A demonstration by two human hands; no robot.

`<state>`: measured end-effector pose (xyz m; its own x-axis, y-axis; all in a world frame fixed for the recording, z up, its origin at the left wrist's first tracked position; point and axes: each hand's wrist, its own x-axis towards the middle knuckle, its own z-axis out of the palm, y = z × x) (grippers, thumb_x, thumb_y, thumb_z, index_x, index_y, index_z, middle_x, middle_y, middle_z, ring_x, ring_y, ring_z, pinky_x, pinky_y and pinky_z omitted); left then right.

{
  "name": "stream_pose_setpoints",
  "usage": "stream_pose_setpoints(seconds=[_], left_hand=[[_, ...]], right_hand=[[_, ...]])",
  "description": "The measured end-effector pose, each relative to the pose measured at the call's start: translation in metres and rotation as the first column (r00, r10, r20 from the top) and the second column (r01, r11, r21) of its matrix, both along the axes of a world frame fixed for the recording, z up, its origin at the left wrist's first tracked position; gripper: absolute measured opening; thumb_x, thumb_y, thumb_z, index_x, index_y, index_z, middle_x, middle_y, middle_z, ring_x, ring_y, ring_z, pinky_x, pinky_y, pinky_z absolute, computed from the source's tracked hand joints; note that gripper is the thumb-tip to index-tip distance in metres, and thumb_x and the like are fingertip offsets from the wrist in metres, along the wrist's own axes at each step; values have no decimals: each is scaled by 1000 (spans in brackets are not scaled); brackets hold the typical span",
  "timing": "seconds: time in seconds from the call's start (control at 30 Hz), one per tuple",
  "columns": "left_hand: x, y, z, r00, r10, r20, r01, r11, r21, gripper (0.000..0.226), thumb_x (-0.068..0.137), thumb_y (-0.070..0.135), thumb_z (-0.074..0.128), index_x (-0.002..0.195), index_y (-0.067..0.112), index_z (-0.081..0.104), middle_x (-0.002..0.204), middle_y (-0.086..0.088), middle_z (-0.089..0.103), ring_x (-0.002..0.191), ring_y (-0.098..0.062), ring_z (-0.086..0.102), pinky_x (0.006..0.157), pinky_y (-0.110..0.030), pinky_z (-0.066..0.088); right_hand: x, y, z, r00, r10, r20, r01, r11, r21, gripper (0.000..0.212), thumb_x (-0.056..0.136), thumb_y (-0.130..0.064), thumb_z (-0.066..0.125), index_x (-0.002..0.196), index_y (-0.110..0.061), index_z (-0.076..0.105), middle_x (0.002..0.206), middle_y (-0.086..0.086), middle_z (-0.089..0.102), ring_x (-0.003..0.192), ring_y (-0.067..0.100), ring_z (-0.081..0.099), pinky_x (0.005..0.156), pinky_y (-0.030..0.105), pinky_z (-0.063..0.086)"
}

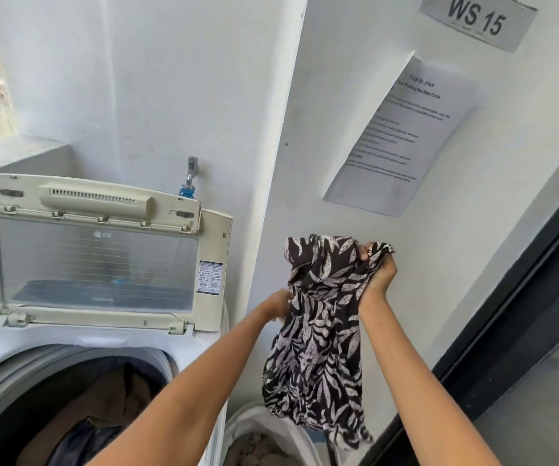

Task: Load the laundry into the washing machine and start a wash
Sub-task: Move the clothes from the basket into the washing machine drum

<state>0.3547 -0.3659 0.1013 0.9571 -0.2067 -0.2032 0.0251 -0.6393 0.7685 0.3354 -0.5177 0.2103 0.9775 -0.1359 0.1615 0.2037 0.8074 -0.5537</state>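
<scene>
A black garment with a white leaf print (318, 334) hangs in the air to the right of the washing machine (110, 338). My right hand (377, 270) is shut on its top edge. My left hand (276, 306) grips its left side lower down, partly hidden by the cloth. The top-loading machine stands at lower left with its lid (99, 250) raised. Brown and dark blue clothes (96, 408) lie in the drum. Below the hanging garment stands a white laundry basket (261, 422) with more clothes in it.
A tap with a blue fitting (190, 176) sticks out of the white wall behind the machine. A printed notice (402, 136) and a grey "WS 15" sign (476, 18) hang on the right wall. A dark door frame (513, 317) runs along the right.
</scene>
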Motion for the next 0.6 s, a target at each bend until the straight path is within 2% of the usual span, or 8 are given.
stream_pose_setpoints(seconds=[0.03,0.1,0.2,0.27,0.33,0.4,0.53,0.6], left_hand=[[-1,-2,-7,998,23,-59,-20,998,53,45,95,-3,35,139,3,40,126,-19,54,107,-34,59,94,-50,50],[-5,-4,-18,974,78,-211,-75,997,20,47,99,14,37,145,6,31,140,-19,44,119,-37,54,97,-55,46],[-3,-3,-29,861,101,-498,-224,955,-195,81,93,53,45,149,3,13,152,-23,25,132,-44,39,102,-56,39],[1,-3,-32,769,-62,-637,-297,847,-441,73,91,54,49,136,0,36,134,-22,49,118,-35,53,102,-46,42],[3,-6,-29,792,-52,-608,-399,710,-581,34,92,34,58,107,3,53,98,-12,63,87,-22,60,84,-37,50],[9,-10,-20,853,132,-505,-459,649,-606,14,91,16,62,96,6,54,83,-9,61,72,-18,58,70,-32,51],[25,-10,20,881,400,-252,-436,485,-758,17,95,7,52,111,11,56,93,-13,62,68,-16,58,53,-26,47],[35,-5,40,881,446,-159,-384,479,-789,21,95,7,52,115,7,57,98,-12,62,72,-17,59,51,-23,46]], right_hand=[[2,-2,5,1000,0,18,0,1000,17,20,67,-27,43,52,-18,53,44,-3,43,40,12,44,44,13,40],[5,-8,15,999,5,54,-7,999,45,17,68,-26,43,55,-17,50,45,-4,42,41,12,43,44,15,39],[5,-19,20,994,13,112,-22,997,79,24,70,-25,41,48,-19,45,44,-5,39,41,12,41,45,16,40],[4,-27,18,994,0,112,-9,997,77,24,71,-26,42,47,-19,42,44,-5,38,41,12,40,45,16,39],[4,-37,13,995,-10,96,8,1000,23,25,71,-28,42,48,-19,42,45,-5,38,42,12,39,44,17,38],[5,-47,4,998,-5,57,9,996,-86,31,74,-30,40,44,-19,47,44,-4,41,42,12,41,46,18,37],[7,-56,-33,987,-55,-153,-3,935,-354,45,86,-29,37,47,-14,53,53,3,53,55,20,48,60,28,39],[7,-54,-55,965,-91,-245,-28,896,-443,42,89,-29,40,55,-11,57,61,6,59,60,22,53,64,32,41]])
